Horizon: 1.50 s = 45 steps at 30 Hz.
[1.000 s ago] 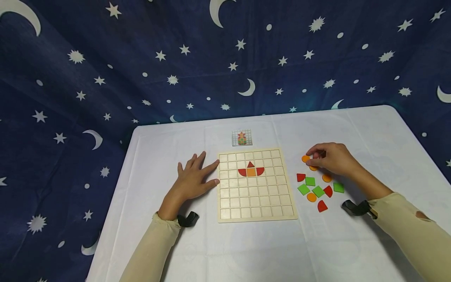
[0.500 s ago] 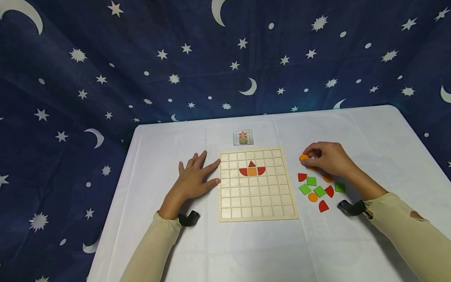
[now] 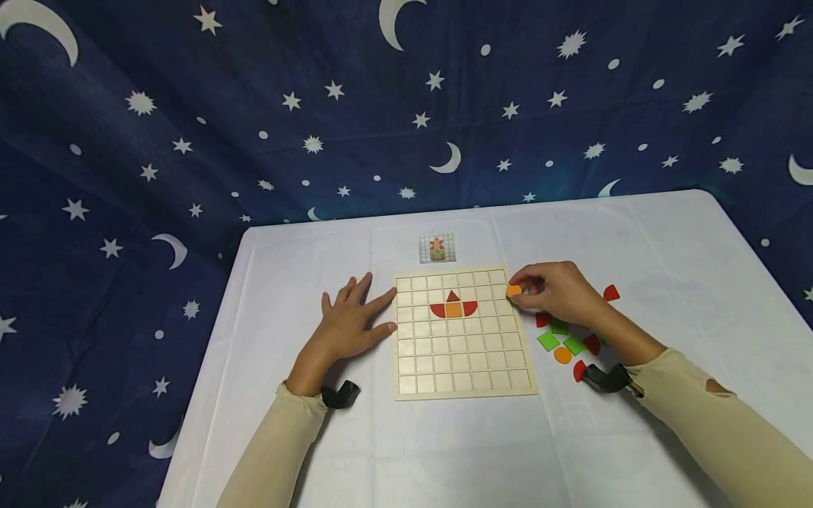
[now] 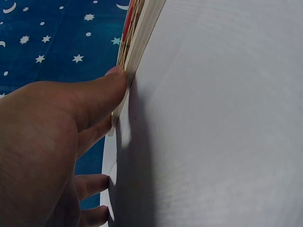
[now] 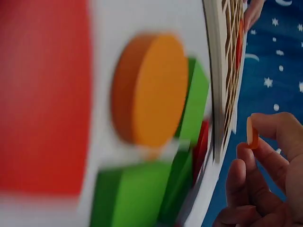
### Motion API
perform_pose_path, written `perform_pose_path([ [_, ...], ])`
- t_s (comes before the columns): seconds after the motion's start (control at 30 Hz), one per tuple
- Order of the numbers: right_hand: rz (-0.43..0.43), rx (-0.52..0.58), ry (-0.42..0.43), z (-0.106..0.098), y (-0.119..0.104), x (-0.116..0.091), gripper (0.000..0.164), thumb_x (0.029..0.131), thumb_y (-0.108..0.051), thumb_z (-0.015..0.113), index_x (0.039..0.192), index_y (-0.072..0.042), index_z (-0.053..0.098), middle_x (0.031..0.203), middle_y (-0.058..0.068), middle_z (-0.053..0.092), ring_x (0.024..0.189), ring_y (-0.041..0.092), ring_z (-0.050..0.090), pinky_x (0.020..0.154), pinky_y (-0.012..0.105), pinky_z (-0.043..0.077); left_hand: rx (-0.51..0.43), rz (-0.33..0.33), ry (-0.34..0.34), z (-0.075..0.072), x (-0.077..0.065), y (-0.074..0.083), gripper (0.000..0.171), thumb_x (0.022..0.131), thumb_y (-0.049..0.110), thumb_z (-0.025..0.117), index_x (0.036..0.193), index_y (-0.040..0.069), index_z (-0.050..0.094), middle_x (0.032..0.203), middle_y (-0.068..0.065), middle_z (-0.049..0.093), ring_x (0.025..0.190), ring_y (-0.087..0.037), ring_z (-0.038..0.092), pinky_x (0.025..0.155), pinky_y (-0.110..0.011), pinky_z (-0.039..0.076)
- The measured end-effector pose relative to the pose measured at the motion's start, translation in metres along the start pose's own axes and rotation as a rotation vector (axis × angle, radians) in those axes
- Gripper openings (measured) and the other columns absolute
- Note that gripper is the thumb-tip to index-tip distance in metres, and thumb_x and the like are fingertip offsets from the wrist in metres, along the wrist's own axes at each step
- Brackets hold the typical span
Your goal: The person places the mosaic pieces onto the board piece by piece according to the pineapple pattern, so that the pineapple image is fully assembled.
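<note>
My right hand (image 3: 559, 293) pinches an orange disc (image 3: 513, 291) between thumb and fingertips, at the right edge of the wooden grid board (image 3: 464, 365). In the right wrist view the same disc (image 5: 252, 134) stands on edge between the fingertips. On the board, an orange square (image 3: 454, 310) lies between two red quarter circles (image 3: 470, 308), with a red triangle (image 3: 452, 296) above the square. My left hand (image 3: 346, 326) rests on the table with fingers spread; its thumb and index finger touch the board's left edge. The left wrist view shows that thumb (image 4: 106, 92) against the board's side.
Right of the board lie loose pieces: green squares (image 3: 548, 341), an orange disc (image 3: 562, 355) and red quarter circles (image 3: 611, 292), partly hidden by my right arm. A pattern card (image 3: 437, 248) lies behind the board. A starry blue cloth (image 3: 356, 162) hangs beyond the white table.
My right hand has picked up the orange disc and carried it left from the loose pieces to the board's right edge. A red quarter circle behind that hand now shows. The left hand stays put.
</note>
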State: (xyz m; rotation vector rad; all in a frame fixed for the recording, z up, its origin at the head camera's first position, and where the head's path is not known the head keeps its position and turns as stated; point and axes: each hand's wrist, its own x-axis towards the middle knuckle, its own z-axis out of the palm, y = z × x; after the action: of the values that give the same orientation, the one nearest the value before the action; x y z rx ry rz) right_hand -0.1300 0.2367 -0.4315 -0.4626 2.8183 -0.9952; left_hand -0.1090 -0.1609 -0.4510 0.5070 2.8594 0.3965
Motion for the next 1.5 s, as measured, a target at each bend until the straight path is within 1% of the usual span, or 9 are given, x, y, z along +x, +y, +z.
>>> perform_pose_path([
  [0.07, -0.016, 0.023, -0.031, 0.006, -0.007, 0.002, 0.023, 0.083, -0.020, 0.086, 0.104, -0.015, 0.079, 0.077, -0.004, 0.066, 0.073, 0.015, 0.056, 0.060, 0.024, 0.044, -0.001, 0.001, 0.003, 0.000, 0.000, 0.000, 0.068, 0.095, 0.066, 0.056, 0.156, 0.040, 0.040, 0.171, -0.013, 0.018, 0.157, -0.044, 0.016, 0.111, -0.083, 0.009],
  [0.17, -0.053, 0.052, -0.066, 0.016, -0.017, 0.004, 0.022, 0.082, -0.019, 0.086, 0.102, -0.017, 0.078, 0.077, -0.005, 0.066, 0.072, 0.015, 0.056, 0.061, 0.025, 0.045, -0.003, -0.001, 0.001, 0.001, 0.000, -0.001, 0.068, 0.095, 0.065, 0.056, 0.156, 0.041, 0.039, 0.171, -0.013, 0.018, 0.157, -0.044, 0.016, 0.112, -0.083, 0.008],
  [0.4, -0.163, 0.055, -0.082, 0.040, -0.038, 0.007, 0.021, 0.080, -0.024, 0.088, 0.098, -0.022, 0.079, 0.094, -0.010, 0.072, 0.084, 0.014, 0.058, 0.077, 0.032, 0.045, -0.006, -0.005, -0.001, 0.002, 0.001, -0.002, 0.068, 0.095, 0.067, 0.055, 0.156, 0.042, 0.038, 0.172, -0.011, 0.018, 0.157, -0.043, 0.015, 0.112, -0.082, 0.008],
  [0.53, -0.197, 0.045, -0.094, 0.051, -0.046, 0.007, 0.020, 0.078, -0.026, 0.089, 0.096, -0.024, 0.079, 0.095, -0.011, 0.071, 0.085, 0.012, 0.058, 0.082, 0.034, 0.044, -0.001, -0.005, 0.001, 0.002, 0.001, -0.002, 0.068, 0.095, 0.067, 0.055, 0.156, 0.042, 0.038, 0.172, -0.011, 0.017, 0.158, -0.043, 0.015, 0.112, -0.082, 0.008],
  [0.63, -0.199, 0.046, -0.105, 0.057, -0.051, 0.007, 0.019, 0.078, -0.026, 0.089, 0.094, -0.024, 0.079, 0.094, -0.011, 0.069, 0.088, 0.011, 0.058, 0.084, 0.036, 0.043, -0.001, -0.003, 0.003, 0.002, 0.001, -0.002, 0.068, 0.095, 0.067, 0.055, 0.156, 0.042, 0.038, 0.172, -0.011, 0.018, 0.158, -0.042, 0.016, 0.112, -0.082, 0.008],
  [0.87, -0.176, 0.058, -0.114, 0.062, -0.059, 0.007, 0.017, 0.079, -0.025, 0.088, 0.094, -0.025, 0.080, 0.093, -0.007, 0.067, 0.090, 0.012, 0.056, 0.085, 0.036, 0.043, -0.008, -0.001, 0.002, 0.000, 0.001, -0.001, 0.068, 0.095, 0.066, 0.056, 0.156, 0.042, 0.039, 0.172, -0.012, 0.018, 0.157, -0.043, 0.016, 0.112, -0.083, 0.008],
  [1.13, -0.171, 0.058, -0.111, 0.062, -0.058, 0.007, 0.020, 0.079, -0.023, 0.089, 0.098, -0.022, 0.081, 0.094, -0.005, 0.068, 0.090, 0.013, 0.059, 0.085, 0.036, 0.044, -0.005, 0.004, 0.004, 0.000, 0.001, 0.000, 0.068, 0.095, 0.065, 0.057, 0.156, 0.041, 0.040, 0.172, -0.012, 0.018, 0.157, -0.043, 0.016, 0.112, -0.083, 0.008],
  [1.37, -0.176, 0.048, -0.105, 0.061, -0.057, 0.006, 0.013, 0.080, -0.016, 0.088, 0.090, -0.021, 0.081, 0.091, -0.007, 0.069, 0.091, 0.014, 0.062, 0.089, 0.041, 0.043, -0.004, 0.003, -0.003, 0.000, 0.001, -0.001, 0.069, 0.095, 0.066, 0.057, 0.156, 0.041, 0.039, 0.172, -0.012, 0.017, 0.157, -0.043, 0.015, 0.112, -0.083, 0.008],
  [1.5, -0.188, 0.047, -0.111, 0.061, -0.058, 0.006, 0.012, 0.081, -0.015, 0.087, 0.089, -0.021, 0.081, 0.090, -0.007, 0.069, 0.092, 0.014, 0.062, 0.089, 0.040, 0.043, 0.001, 0.004, -0.001, 0.000, 0.001, -0.001, 0.069, 0.095, 0.066, 0.057, 0.156, 0.041, 0.039, 0.172, -0.013, 0.018, 0.157, -0.043, 0.016, 0.111, -0.083, 0.009],
])
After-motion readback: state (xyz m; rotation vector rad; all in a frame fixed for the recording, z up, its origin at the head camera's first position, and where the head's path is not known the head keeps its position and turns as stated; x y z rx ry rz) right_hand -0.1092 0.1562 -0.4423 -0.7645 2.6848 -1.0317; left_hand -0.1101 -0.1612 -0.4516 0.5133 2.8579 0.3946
